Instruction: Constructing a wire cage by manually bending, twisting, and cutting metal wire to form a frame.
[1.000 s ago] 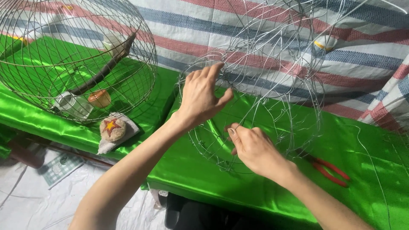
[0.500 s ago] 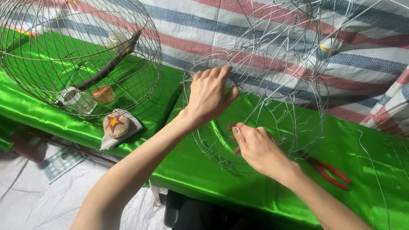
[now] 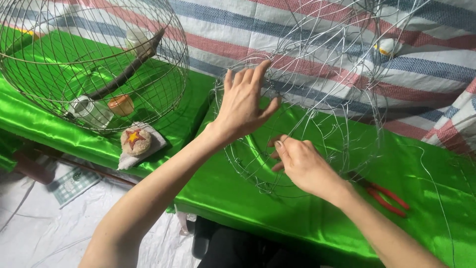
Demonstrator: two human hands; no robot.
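Your left hand [image 3: 243,106] sits near the centre of view, fingers [image 3: 258,74] spread and extended, tips resting on the upper rim of the unfinished wire cage [image 3: 317,99]. That cage stands on the green cloth [image 3: 238,198] covering the bench, just right of centre, its thin wires running up toward 1 o'clock. Your right hand [image 3: 302,166] is at about 5 o'clock from the left one, fingers curled closed and pinching at a wire low on the cage's near side; exactly which strand they hold is too fine to tell. Red-handled pliers [image 3: 386,196] lie on the cloth at 3 o'clock from the right hand, just beside the wrist, untouched. At 10 o'clock stands a finished round wire cage [image 3: 94,64], with a dark stick perch [image 3: 129,67], a small clear jar [image 3: 89,110] and an orange cup [image 3: 120,104] inside. A tan round pad with a red and yellow star [image 3: 135,140] lies on the cloth just below that cage. Striped fabric [image 3: 297,30] hangs behind everything.
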